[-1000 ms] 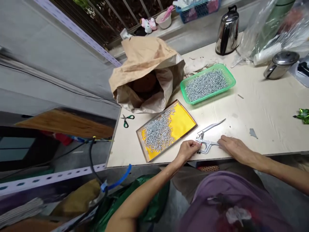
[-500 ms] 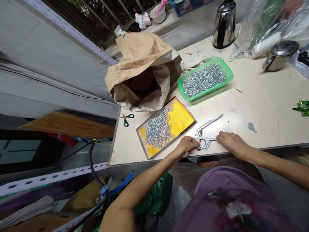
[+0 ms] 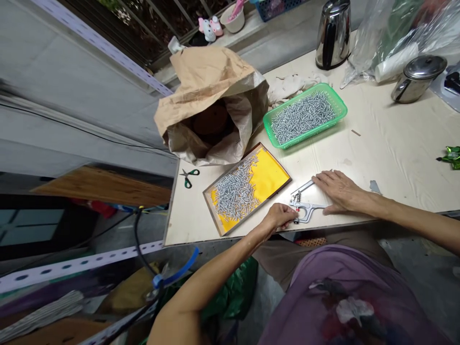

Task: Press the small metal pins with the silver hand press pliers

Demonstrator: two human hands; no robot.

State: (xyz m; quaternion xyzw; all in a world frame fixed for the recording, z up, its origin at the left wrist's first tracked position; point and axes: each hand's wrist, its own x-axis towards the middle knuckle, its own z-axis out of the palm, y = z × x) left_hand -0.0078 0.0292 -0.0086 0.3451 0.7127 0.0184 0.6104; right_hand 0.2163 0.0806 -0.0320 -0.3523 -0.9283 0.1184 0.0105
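Snap-fastener pliers [image 3: 306, 211] in grey metal, with a spring and a small red part at the head, lie near the table's front edge. My left hand [image 3: 279, 216] is closed in a pinch at their jaws; whatever sits between the fingertips is too small to make out. Across the two spread handles lies my right hand [image 3: 343, 191], its fingers over the upper handle and its thumb by the lower one. Left of the pliers is a shallow tray [image 3: 257, 209] lined in yellow, partly covered with small silvery metal pieces [image 3: 235, 191].
A green basket [image 3: 309, 136] full of similar pieces stands behind the tray. Beside it gapes a big brown paper bag [image 3: 215, 72]. Scissors [image 3: 189, 177] lie at the left edge. A kettle [image 3: 333, 36] and a lidded metal pot [image 3: 419, 79] stand at the back right.
My right hand has moved from the lower handle's end up across both handles, its fingers now on the upper one. My left hand stays at the jaws.
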